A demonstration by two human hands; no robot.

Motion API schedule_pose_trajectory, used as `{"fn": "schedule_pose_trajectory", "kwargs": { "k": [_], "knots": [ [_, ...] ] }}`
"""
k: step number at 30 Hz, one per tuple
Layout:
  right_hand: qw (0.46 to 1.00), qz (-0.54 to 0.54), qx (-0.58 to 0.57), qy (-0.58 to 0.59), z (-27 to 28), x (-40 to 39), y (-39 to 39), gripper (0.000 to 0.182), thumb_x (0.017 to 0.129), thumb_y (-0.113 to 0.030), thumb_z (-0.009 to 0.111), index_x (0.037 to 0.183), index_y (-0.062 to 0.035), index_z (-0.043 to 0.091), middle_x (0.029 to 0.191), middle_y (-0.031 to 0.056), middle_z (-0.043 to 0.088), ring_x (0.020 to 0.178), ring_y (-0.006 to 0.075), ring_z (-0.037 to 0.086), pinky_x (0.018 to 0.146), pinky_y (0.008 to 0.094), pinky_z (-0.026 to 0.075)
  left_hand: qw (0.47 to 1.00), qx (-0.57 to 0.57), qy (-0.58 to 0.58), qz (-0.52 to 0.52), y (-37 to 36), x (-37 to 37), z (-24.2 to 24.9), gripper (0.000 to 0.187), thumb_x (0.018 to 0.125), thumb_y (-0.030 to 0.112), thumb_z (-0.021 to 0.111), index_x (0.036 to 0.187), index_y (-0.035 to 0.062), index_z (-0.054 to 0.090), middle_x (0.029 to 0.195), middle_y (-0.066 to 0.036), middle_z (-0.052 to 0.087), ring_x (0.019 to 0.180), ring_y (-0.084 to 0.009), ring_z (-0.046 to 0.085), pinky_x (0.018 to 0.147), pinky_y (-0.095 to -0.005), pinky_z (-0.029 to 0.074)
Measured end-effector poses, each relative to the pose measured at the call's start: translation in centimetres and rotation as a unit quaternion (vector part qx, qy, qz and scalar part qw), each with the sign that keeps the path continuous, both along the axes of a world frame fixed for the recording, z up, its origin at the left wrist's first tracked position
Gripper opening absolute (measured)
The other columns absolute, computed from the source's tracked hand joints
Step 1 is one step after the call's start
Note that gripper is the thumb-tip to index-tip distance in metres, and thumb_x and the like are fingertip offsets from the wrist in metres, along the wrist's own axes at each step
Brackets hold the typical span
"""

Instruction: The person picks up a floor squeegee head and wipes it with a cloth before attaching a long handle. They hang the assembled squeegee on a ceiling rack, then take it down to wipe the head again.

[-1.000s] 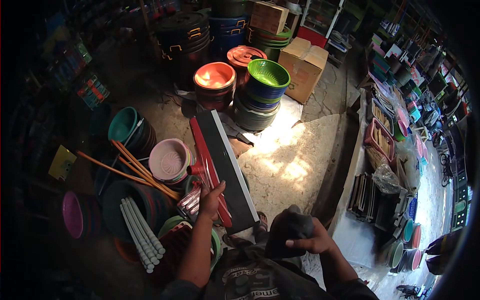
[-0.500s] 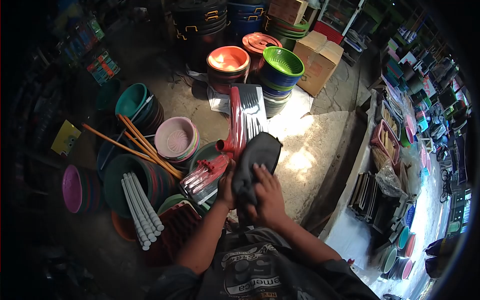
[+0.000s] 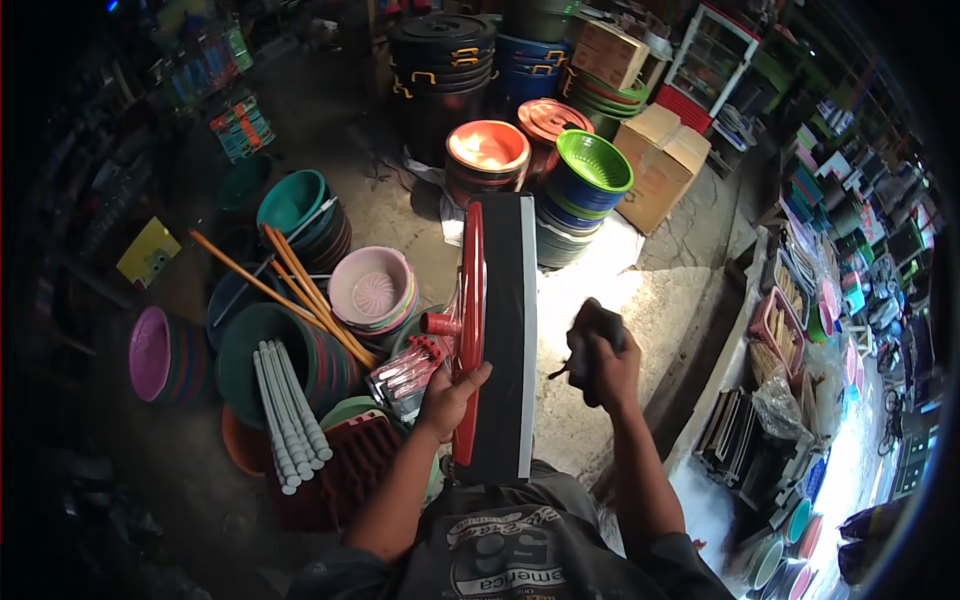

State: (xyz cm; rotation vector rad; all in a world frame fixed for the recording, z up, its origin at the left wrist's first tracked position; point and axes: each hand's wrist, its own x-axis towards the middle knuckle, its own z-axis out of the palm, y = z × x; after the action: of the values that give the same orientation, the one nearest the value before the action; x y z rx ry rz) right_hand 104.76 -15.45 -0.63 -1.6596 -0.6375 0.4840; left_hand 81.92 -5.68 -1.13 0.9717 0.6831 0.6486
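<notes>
My left hand point(image 3: 450, 402) grips the red side of a long floor squeegee head point(image 3: 506, 340), thumb across its front. The squeegee head stands lengthwise before my chest, with a wide black face, a pale strip along its right edge and a round red socket on the left. Off to the right, my right hand point(image 3: 613, 370) is closed around a bunched black cloth point(image 3: 593, 345), apart from the squeegee head. Behind my left hand, red items in clear plastic wrap point(image 3: 408, 372) are partly hidden.
Left of me are grey tubes point(image 3: 285, 410), orange poles point(image 3: 300, 280), a dark green tub point(image 3: 245, 345) and pink basins point(image 3: 370, 285). Ahead stand stacked orange pots point(image 3: 487, 150), green basins point(image 3: 595, 163) and a cardboard box point(image 3: 662, 165). A ledge of goods point(image 3: 735, 420) runs along the right.
The black cloth has moved off the squeegee head to the right in my right hand. The squeegee head has turned, showing its broad black face and pale edge.
</notes>
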Motion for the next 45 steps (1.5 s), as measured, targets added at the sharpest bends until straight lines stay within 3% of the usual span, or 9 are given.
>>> {"fn": "schedule_pose_trajectory", "kwargs": {
  "k": [9,20,28,34,35,38,39,43,45],
  "knots": [
    [0.958,0.124,-0.022,0.258,0.2,-7.6,-0.1,0.029,0.086,-0.016,0.060,0.110,-0.0005,0.054,0.086,0.0095,0.063,0.065,0.0150,0.060,0.056,0.0268,0.049,0.995,0.074,-0.018,0.061,0.1,-2.4,-1.1,0.050,0.082,0.020,0.069,0.123,0.0024,0.047,0.107,-0.002,0.056,0.097,-0.0113,0.052,0.089,-0.0274,0.040],
    [0.918,0.152,-0.139,0.340,-11.4,-6.5,5.7,0.017,0.079,-0.007,0.058,0.093,-0.0015,0.051,0.083,0.0081,0.056,0.073,0.0178,0.057,0.065,0.0311,0.048,0.881,0.168,0.350,0.270,-1.8,-13.3,-4.4,0.034,0.078,0.023,0.071,0.101,0.0008,0.059,0.087,-0.009,0.064,0.079,-0.0166,0.060,0.074,-0.0310,0.047],
    [0.892,0.266,-0.277,0.239,-25.3,-5.1,9.9,0.047,0.081,-0.028,0.063,0.117,-0.0009,0.051,0.097,0.0126,0.059,0.087,0.0244,0.058,0.068,0.0442,0.049,0.838,0.115,0.352,0.400,-5.7,-15.2,-7.9,0.035,0.080,0.015,0.069,0.108,0.0009,0.054,0.093,-0.010,0.063,0.083,-0.0206,0.060,0.075,-0.0312,0.047],
    [0.837,0.377,-0.356,0.172,-25.4,-2.7,11.6,0.049,0.079,-0.022,0.065,0.119,0.0003,0.049,0.091,0.0103,0.058,0.078,0.0200,0.058,0.054,0.0346,0.048,0.805,0.105,0.406,0.420,-6.5,-10.6,-13.4,0.033,0.082,0.014,0.067,0.109,0.0016,0.054,0.095,-0.008,0.063,0.084,-0.0174,0.060,0.075,-0.0308,0.047],
    [0.802,0.527,-0.268,0.080,-33.5,-0.1,11.1,0.048,0.079,-0.021,0.065,0.118,0.0019,0.050,0.091,0.0109,0.060,0.075,0.0186,0.060,0.054,0.0322,0.048,0.818,0.076,0.362,0.441,-5.8,-8.3,-12.0,0.037,0.080,0.017,0.069,0.110,0.0024,0.054,0.096,-0.010,0.063,0.085,-0.0213,0.061,0.076,-0.0328,0.047],
    [0.801,0.555,-0.218,0.053,-32.1,2.3,12.6,0.045,0.080,-0.021,0.064,0.117,0.0019,0.052,0.089,0.0105,0.062,0.073,0.0177,0.061,0.054,0.0308,0.049,0.803,0.040,0.425,0.416,-6.0,-4.3,-14.7,0.039,0.078,0.019,0.071,0.109,0.0034,0.055,0.095,-0.012,0.063,0.085,-0.0241,0.062,0.076,-0.0343,0.047],
    [0.763,0.483,-0.392,0.177,-23.7,1.9,15.2,0.043,0.081,-0.021,0.064,0.115,0.0013,0.053,0.087,0.0100,0.063,0.073,0.0178,0.063,0.056,0.0311,0.050,0.793,0.033,0.456,0.403,-6.0,-2.8,-14.8,0.039,0.079,0.024,0.069,0.109,0.0041,0.055,0.094,-0.014,0.064,0.086,-0.0279,0.063,0.076,-0.0367,0.047],
    [0.796,0.564,-0.219,-0.029,-27.7,6.9,17.4,0.034,0.080,-0.028,0.063,0.100,0.0007,0.062,0.082,0.0112,0.063,0.063,0.0153,0.059,0.052,0.0280,0.047,0.775,-0.012,0.510,0.372,-6.3,2.4,-14.1,0.037,0.083,0.036,0.062,0.101,0.0039,0.060,0.089,-0.018,0.065,0.088,-0.0364,0.062,0.074,-0.0419,0.047],
    [0.750,0.515,-0.387,0.148,-21.8,7.9,19.6,0.046,0.082,-0.025,0.066,0.116,0.0027,0.052,0.092,0.0120,0.063,0.074,0.0196,0.062,0.057,0.0318,0.050,0.769,-0.043,0.520,0.370,-7.1,4.1,-15.1,0.038,0.083,0.039,0.060,0.098,0.0042,0.061,0.087,-0.019,0.065,0.087,-0.0370,0.062,0.074,-0.0423,0.048]
  ]
}}
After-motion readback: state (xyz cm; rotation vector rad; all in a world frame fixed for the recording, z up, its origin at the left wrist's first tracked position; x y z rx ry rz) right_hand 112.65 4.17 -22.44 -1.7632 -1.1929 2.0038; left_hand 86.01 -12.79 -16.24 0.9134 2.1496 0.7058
